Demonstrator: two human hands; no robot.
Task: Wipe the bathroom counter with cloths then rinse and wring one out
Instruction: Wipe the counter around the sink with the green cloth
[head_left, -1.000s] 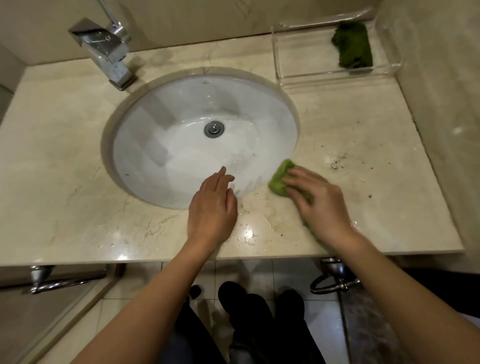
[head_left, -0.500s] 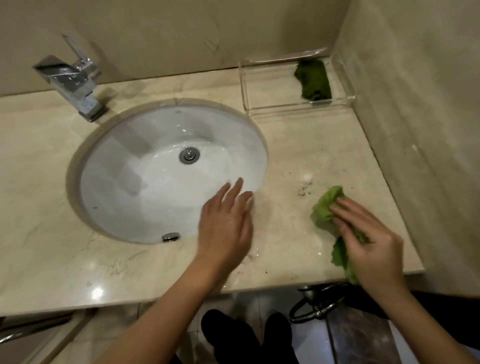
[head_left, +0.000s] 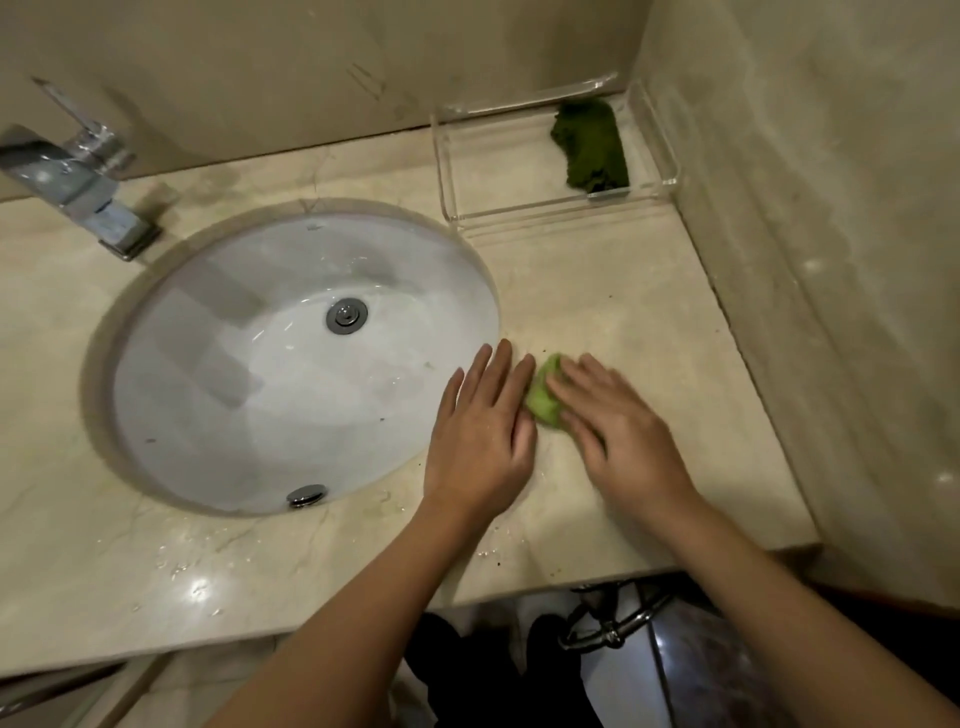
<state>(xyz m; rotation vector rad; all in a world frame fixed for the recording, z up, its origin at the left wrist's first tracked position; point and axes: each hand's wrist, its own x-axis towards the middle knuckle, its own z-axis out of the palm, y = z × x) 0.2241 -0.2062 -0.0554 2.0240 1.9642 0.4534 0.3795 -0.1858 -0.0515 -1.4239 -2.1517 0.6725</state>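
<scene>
Cloth, light green, sits bunched on the counter just right of the sink basin's right rim, about midway between the counter's back and front edges. On my feed the right hand lies flat over it, fingers straight and pressing down, nothing curled round the fabric. The hand is slightly blurred. Only the left part of the cloth shows past the fingers. The left hand rests flat on the counter just beside the cloth, fingers straight too, their tips at the basin's rim. I cannot tell whether it touches the cloth.

A second cloth, dark green, lies in the right end of a clear tray at the counter's back right corner, against the wall. The basin is white with a chrome drain in its middle, and a chrome faucet stands at the back left edge. Water drops speckle the counter's front edge — mostly left of the arms.
</scene>
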